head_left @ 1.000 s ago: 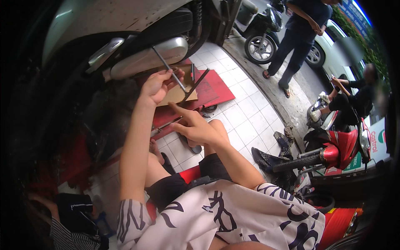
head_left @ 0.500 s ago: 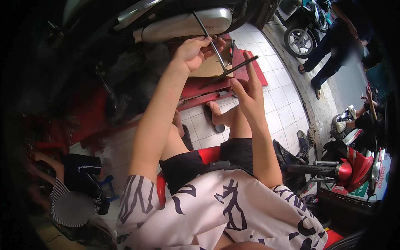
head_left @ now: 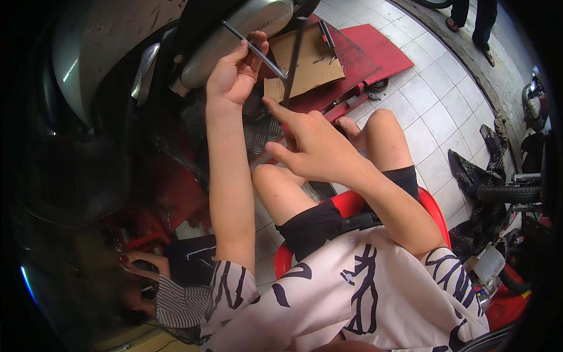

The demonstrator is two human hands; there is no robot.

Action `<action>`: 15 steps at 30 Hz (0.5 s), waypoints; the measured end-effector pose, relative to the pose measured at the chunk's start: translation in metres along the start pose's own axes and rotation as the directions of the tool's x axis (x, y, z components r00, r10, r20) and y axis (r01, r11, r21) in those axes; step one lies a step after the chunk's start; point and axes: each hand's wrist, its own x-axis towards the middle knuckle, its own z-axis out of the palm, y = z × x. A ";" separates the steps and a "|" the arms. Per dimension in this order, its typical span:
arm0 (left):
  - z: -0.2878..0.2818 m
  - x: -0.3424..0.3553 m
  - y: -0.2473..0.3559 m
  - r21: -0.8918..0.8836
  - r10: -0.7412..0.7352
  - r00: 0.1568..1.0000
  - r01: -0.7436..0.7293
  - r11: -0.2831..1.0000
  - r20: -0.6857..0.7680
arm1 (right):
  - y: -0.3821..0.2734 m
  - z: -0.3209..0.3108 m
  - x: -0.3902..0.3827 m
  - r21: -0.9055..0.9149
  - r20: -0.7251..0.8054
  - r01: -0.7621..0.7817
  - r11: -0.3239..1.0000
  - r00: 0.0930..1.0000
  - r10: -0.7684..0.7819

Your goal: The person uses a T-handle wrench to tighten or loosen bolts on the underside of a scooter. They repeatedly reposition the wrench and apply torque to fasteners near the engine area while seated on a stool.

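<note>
A metal T-handle wrench [head_left: 267, 60] slants across the space in front of me, its dark crossbar [head_left: 295, 56] at the end nearer my right hand. My left hand [head_left: 231, 76] holds it by the shaft between thumb and fingers, palm turned up. My right hand [head_left: 319, 141] has its index finger stretched toward the crossbar's lower end and its thumb apart; it grips nothing. Whether that fingertip touches the bar I cannot tell. Behind the wrench's far tip is the silver side cover [head_left: 240, 44] of a motorbike.
Flattened cardboard [head_left: 311, 67] with small tools lies on a red platform [head_left: 375, 56]. A person in a striped top [head_left: 182, 305] crouches at lower left. Another person's legs [head_left: 484, 29] stand at top right. Dark cloth [head_left: 478, 167] lies on the white tiles [head_left: 431, 117].
My view has swung left. The wrench's crossbar has turned from slanting sideways to nearly upright. My right hand has swung round below it, now pointing left.
</note>
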 end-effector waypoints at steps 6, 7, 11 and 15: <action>-0.018 0.006 0.003 -0.052 -0.061 0.993 0.067 0.996 0.103 | -0.011 -0.025 0.002 0.181 -0.203 0.113 0.977 0.976 -0.076; -0.011 0.007 0.001 -0.034 -0.042 0.998 0.044 0.998 0.050 | -0.008 -0.018 0.004 0.110 -0.190 0.245 0.963 0.956 -0.221; -0.009 0.002 -0.003 0.010 0.012 0.998 -0.011 1.000 -0.066 | 0.012 -0.009 0.001 0.014 -0.020 -0.022 1.000 1.000 0.022; -0.005 0.006 -0.001 0.002 0.009 0.999 -0.009 1.000 -0.043 | -0.005 -0.018 0.002 0.025 -0.161 0.042 0.999 0.986 -0.037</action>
